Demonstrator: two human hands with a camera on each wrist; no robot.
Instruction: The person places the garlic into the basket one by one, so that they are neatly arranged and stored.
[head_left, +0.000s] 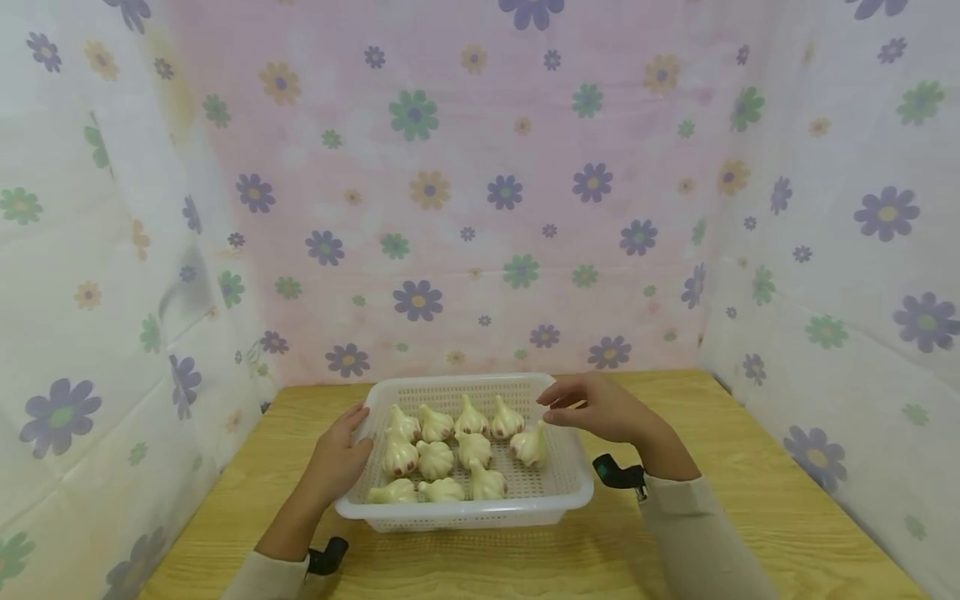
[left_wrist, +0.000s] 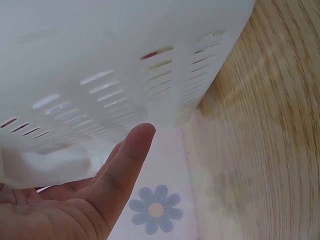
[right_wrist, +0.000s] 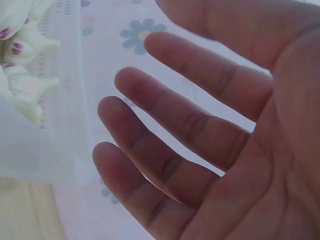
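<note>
A white plastic basket (head_left: 472, 505) with slotted walls sits on the table, holding several pale garlic bulbs (head_left: 435, 460) with purplish marks at the root ends. My left hand (head_left: 337, 457) holds the basket's left rim, thumb over the edge and fingers along the outside. In the left wrist view, the fingers (left_wrist: 112, 182) lie beside the slotted wall, under the rim. Over the basket's right rim hovers my right hand (head_left: 592, 408), its fingers spread and slightly bent. The nearest bulb (head_left: 529, 446) stands just below its fingertips. Nothing lies in the right palm in the right wrist view.
A wood-grain table (head_left: 757, 500) carries the basket. Floral cloth (head_left: 480, 208) hangs behind it and along both sides. Dark camera mounts (head_left: 618, 472) are strapped at both wrists, close to the basket's near corners.
</note>
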